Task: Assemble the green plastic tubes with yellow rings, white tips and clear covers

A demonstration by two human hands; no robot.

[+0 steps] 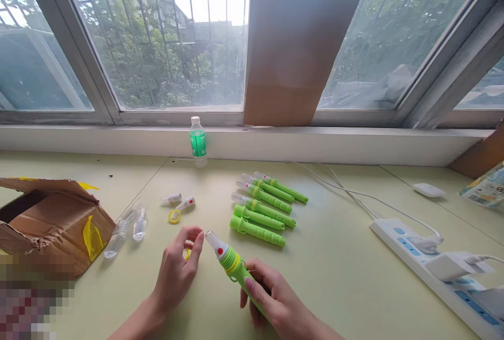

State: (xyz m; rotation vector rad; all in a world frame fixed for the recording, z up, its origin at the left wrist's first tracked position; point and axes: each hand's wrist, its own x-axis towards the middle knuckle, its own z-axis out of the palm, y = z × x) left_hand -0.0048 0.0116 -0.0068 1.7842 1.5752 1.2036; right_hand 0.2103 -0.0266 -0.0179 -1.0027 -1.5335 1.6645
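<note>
My right hand (268,293) is wrapped around a green toy light stick (231,262), its clear tip tilted up to the left. This stick has a white collar with a red dot and a yellow ring below it. Close beside the clear tip, my left hand (179,258) has loosely curved fingers, with nothing visible held between them. Through the gap under its thumb a yellow ring (188,254) shows in part. Ahead lie several similar sticks (271,203) in a row; the two nearest green handles (258,231) have no clear tip.
Two white-and-clear light heads (172,199) and another yellow ring (174,216) lie at centre left. Clear ribbed tubes (139,223) rest beside an open cardboard box (51,224). A bottle (198,142) stands near the sill; a power strip (425,266) with cables lies at right.
</note>
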